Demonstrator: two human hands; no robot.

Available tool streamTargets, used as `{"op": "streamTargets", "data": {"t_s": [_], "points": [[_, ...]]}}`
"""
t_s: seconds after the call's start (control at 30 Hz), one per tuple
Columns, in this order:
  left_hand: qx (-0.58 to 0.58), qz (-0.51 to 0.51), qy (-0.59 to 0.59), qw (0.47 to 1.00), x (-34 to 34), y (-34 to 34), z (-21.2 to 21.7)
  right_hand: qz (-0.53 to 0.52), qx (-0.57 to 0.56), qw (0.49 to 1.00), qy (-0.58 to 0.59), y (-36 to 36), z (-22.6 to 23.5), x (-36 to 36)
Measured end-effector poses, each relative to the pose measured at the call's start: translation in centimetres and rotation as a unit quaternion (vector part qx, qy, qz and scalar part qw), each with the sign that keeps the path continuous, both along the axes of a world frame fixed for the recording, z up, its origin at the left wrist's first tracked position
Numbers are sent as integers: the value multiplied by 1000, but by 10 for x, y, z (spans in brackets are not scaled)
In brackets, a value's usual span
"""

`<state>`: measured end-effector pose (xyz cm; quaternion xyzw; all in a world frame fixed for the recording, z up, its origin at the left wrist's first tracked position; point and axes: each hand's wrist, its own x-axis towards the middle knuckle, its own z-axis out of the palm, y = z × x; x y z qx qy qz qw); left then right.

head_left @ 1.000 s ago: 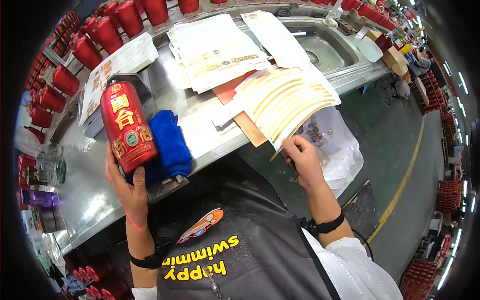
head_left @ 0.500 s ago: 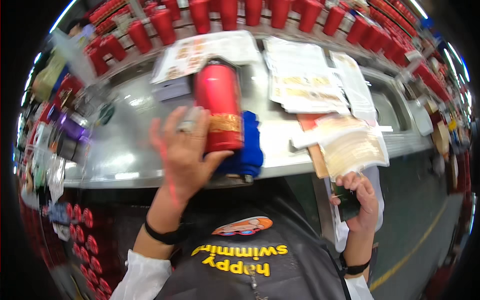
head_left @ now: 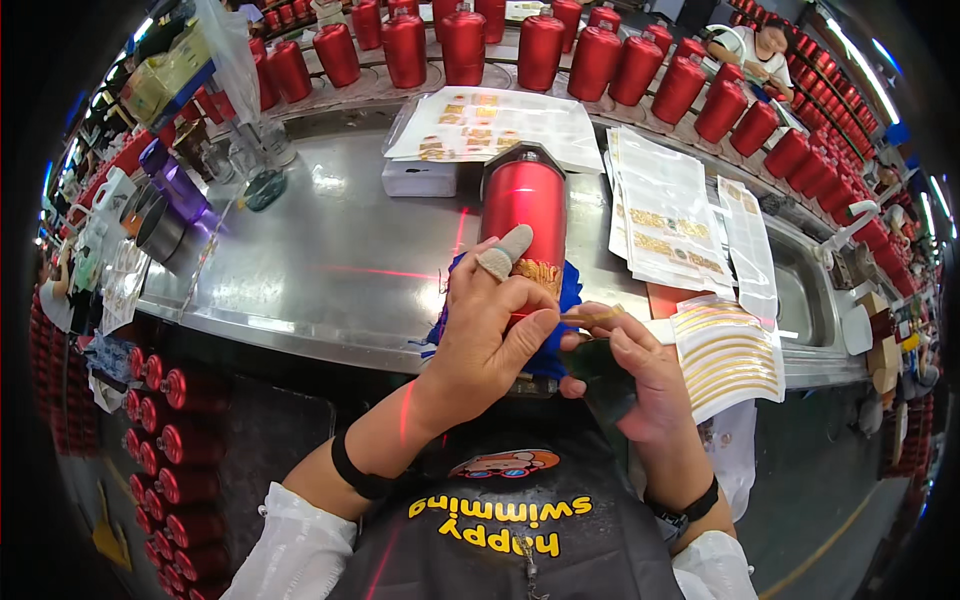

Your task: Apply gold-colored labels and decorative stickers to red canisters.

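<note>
A red metallic bottle lies on its side over a blue cloth, its near end toward me and a gold patterned band around it. My left hand is against the bottle, with a pale finger cot on one finger. Its thumb and a finger pinch together at the left end of a thin gold strip. My right hand holds that strip's other end between thumb and finger. A dark green flat scraper is also held in the right hand, below the strip.
A sheet of curved gold strips lies right of my hands. White decal sheets and a small white box are beyond. Red bottles line a curved conveyor, with a co-worker behind it. A sink is at right.
My right hand has come left from the sheet of gold strips to the bottle, with a strip in its fingers. The spread left hand has closed toward the bottle's near end. The head view has shifted.
</note>
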<state>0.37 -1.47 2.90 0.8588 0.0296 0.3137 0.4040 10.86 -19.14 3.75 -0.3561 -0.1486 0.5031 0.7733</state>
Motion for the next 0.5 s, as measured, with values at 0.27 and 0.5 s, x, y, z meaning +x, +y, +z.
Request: {"op": "streamTargets", "data": {"t_s": [0.27,0.5], "points": [[98,-4,23,995,-1,12,17,133,-202,903,-356,-44,27,48],[181,-30,-5,983,8,0,43,36,-117,744,-657,-4,53,50]]}}
